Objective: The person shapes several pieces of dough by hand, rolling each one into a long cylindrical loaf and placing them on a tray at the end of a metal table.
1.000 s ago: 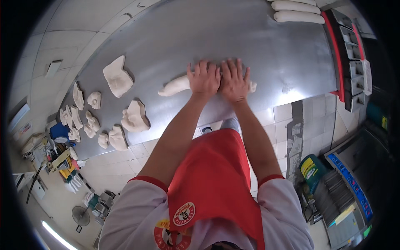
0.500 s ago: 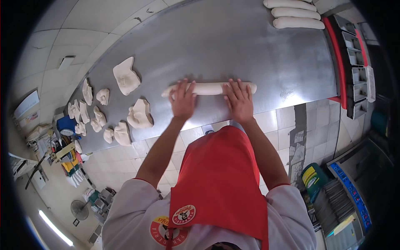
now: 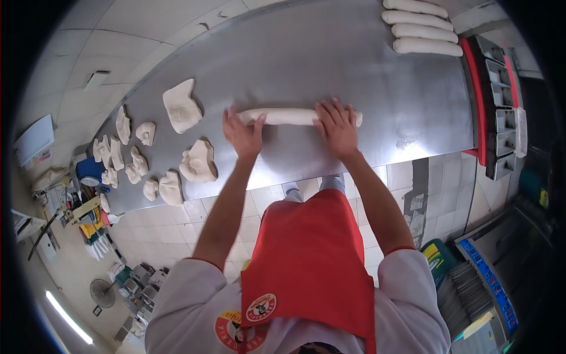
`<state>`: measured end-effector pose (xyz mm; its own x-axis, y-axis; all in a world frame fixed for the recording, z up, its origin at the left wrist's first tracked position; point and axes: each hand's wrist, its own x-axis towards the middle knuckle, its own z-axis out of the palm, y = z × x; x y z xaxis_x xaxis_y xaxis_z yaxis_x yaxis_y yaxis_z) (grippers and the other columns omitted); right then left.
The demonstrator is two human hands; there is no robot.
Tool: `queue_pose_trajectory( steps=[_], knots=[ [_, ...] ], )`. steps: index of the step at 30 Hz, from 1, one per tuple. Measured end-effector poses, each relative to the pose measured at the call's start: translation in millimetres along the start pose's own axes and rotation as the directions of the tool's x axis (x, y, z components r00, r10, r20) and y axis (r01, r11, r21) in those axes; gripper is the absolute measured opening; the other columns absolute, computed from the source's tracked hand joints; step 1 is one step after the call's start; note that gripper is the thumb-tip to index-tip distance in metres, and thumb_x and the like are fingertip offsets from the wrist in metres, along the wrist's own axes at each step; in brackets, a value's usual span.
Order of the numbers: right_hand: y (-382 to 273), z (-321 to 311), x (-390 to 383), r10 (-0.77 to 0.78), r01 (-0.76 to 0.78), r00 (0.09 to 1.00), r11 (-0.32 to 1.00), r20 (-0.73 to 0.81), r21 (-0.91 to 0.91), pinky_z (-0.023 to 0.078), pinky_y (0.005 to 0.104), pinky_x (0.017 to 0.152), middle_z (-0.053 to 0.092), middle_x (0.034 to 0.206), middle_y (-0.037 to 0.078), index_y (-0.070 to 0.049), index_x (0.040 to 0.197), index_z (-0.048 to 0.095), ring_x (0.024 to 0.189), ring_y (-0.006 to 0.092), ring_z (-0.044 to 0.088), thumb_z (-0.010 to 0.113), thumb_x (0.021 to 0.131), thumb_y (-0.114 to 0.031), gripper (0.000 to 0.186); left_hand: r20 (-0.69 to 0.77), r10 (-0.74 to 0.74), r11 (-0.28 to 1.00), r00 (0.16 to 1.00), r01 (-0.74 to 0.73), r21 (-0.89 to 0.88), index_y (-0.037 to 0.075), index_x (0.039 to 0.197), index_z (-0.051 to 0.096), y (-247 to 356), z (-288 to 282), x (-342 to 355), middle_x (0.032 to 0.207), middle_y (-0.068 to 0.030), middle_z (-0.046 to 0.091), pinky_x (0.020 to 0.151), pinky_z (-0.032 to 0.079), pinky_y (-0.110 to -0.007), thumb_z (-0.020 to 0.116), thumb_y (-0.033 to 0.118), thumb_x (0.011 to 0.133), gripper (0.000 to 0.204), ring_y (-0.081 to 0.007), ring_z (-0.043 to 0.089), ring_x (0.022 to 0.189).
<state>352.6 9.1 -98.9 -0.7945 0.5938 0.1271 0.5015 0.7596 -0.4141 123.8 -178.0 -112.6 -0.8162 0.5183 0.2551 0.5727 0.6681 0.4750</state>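
A long pale dough roll (image 3: 289,116) lies crosswise on the steel table in front of me. My left hand (image 3: 243,134) cups its left end, the thumb on the near side and the fingers around the tip. Across the roll's right part my right hand (image 3: 337,125) rests flat, fingers a little spread, with the tip of the dough showing past it. To the left lie loose dough pieces: a large flat one (image 3: 182,106), a folded one (image 3: 198,161) and several smaller lumps.
Several finished-looking dough rolls (image 3: 425,29) lie side by side at the far right of the steel table (image 3: 283,53). Beyond its right end stand dark metal baking pans (image 3: 505,121) beside a red edge (image 3: 475,100). A blue scale-like object (image 3: 89,170) is at the left end.
My left hand has shifted left, from on top of the roll to around its left end. My right hand stays on the roll, slightly farther away. The view has shifted a little.
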Motion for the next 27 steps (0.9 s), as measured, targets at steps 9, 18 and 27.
queue_pose_trajectory(
  steps=[9, 18, 27],
  knots=[
    [-1.8, -23.9, -32.3, 0.624, -0.519, 0.759, 0.751, -0.184, 0.409, 0.054, 0.0486, 0.094, 0.066, 0.122, 0.024, 0.003, 0.130, 0.069, 0.112, 0.0398, 0.067, 0.087, 0.089, -0.030, 0.055, 0.099, -0.189, 0.971, 0.977, 0.201, -0.131, -0.005, 0.125, 0.069, -18.8, 9.9, 18.3, 0.121, -0.0220, 0.066, 0.105, 0.049, -0.050, 0.089, 0.043, 0.087, 0.064, -0.0408, 0.061, 0.118],
    [6.9, -62.2, -36.6, 0.478, -0.373, 0.847, 0.846, -0.234, 0.380, 0.056, 0.0429, 0.081, 0.071, 0.100, 0.018, 0.002, 0.110, 0.070, 0.087, 0.0318, 0.070, 0.081, 0.095, -0.019, 0.028, 0.520, -0.317, 0.675, 0.793, 0.574, -0.464, -0.007, 0.108, 0.070, 8.7, -59.0, 16.4, 0.100, -0.0144, 0.066, 0.074, 0.058, -0.044, 0.090, 0.037, 0.089, 0.052, -0.0227, 0.067, 0.093],
    [-5.1, -52.2, -104.5, 0.253, -0.303, 0.897, 0.949, -0.362, -0.087, 0.046, 0.0592, 0.107, 0.064, 0.134, 0.021, -0.005, 0.136, 0.058, 0.129, 0.0414, 0.060, 0.077, 0.094, -0.014, 0.046, 0.328, 0.251, 0.966, 0.911, -0.216, -0.139, 0.000, 0.152, 0.050, 5.1, -54.4, -87.2, 0.161, -0.0227, 0.044, 0.121, 0.035, -0.063, 0.081, 0.030, 0.092, 0.074, -0.0433, 0.042, 0.147]
  ],
)
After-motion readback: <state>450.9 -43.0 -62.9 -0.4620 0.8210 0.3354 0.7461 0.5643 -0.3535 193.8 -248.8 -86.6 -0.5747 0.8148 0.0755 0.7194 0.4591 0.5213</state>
